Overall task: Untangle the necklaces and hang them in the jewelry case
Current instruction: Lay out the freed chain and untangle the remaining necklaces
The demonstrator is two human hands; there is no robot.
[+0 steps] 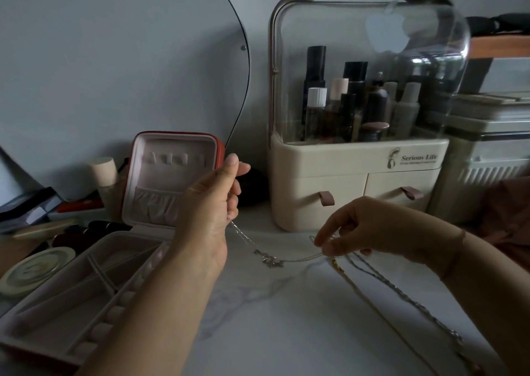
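Note:
A thin silver necklace [268,258] with a small pendant hangs slack between my two hands, just above the marble tabletop. My left hand [213,203] is raised in front of the open jewelry case and pinches one end of the chain. My right hand [361,229] pinches the other end, lower and to the right. The red jewelry case [172,180] stands open at the left, its pink lid upright with a row of hooks and an elastic pocket. A gold chain [370,301] and a thicker silver chain [407,298] lie on the table under my right wrist.
The case's tray [71,295] with dividers lies flat at the lower left. A cream cosmetics organizer [358,180] with a clear dome and two drawers stands behind my hands. A round tin [34,269], a bottle [103,172] and clutter fill the left edge. A mirror [114,60] leans behind.

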